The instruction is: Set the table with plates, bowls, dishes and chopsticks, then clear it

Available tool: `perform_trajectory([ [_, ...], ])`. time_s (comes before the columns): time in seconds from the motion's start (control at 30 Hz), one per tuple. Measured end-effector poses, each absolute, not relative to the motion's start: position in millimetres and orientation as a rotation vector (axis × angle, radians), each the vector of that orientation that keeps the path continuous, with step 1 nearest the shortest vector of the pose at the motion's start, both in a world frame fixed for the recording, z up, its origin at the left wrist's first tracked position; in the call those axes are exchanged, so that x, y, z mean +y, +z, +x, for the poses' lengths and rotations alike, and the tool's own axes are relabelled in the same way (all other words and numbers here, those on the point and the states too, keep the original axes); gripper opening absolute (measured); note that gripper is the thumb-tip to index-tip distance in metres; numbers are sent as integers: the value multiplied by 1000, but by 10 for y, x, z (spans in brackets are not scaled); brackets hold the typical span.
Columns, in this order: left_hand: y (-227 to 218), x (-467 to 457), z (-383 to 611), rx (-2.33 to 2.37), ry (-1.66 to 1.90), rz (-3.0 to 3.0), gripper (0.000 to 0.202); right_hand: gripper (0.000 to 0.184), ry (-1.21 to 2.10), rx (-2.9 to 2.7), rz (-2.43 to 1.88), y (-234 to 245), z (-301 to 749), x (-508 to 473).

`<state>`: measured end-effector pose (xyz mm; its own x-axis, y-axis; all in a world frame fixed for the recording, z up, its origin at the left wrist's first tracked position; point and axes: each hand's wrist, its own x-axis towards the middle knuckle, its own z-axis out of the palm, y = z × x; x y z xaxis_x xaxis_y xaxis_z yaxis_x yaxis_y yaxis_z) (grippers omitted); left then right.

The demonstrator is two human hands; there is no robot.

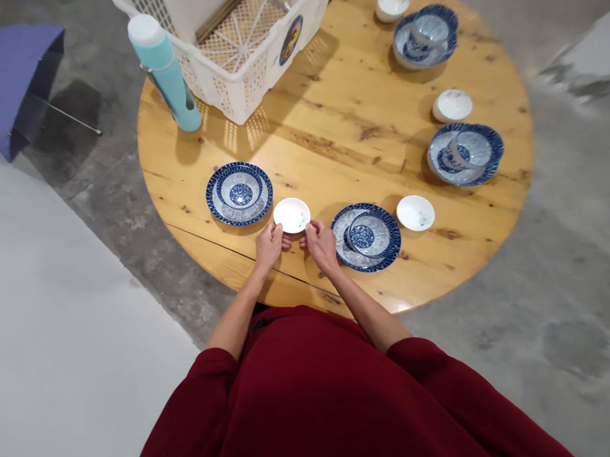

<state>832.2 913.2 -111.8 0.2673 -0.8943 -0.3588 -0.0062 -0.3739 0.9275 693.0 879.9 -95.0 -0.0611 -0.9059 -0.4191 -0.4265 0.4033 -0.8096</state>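
Observation:
Both my hands meet at the near edge of a round wooden table (341,120). My left hand (269,246) and my right hand (320,245) have curled fingers touching the near rim of a small white dish (291,215) that rests on the table. To the left of it stands a blue patterned plate with a bowl (239,193). On the right sits another blue plate with a bowl (366,236).
A second small white dish (415,212) lies further right. Two more blue plate sets (465,153) (425,35) and white dishes (452,105) (392,3) line the right side. A white basket (238,37) and a teal flask (165,72) stand at the back left. A folded blue umbrella (14,85) lies on the floor.

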Motion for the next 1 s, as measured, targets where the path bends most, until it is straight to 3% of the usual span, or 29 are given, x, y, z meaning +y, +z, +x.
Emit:
perform_trajectory([
  [0.27, -955, 9430, 8480, -853, -1281, 1692, 33, 61, -650, 1549, -1161, -995, 6699, 9384],
  [0.5, -529, 9079, 9291, -896, -653, 1995, 20, 64, -698, 1489, -1038, -1014, 6610, 9547],
  [1.0, -500, 8568, 9601, -1192, -564, 2463, 35, 64, -769, 1520, -1039, -1162, 6641, 9512],
])
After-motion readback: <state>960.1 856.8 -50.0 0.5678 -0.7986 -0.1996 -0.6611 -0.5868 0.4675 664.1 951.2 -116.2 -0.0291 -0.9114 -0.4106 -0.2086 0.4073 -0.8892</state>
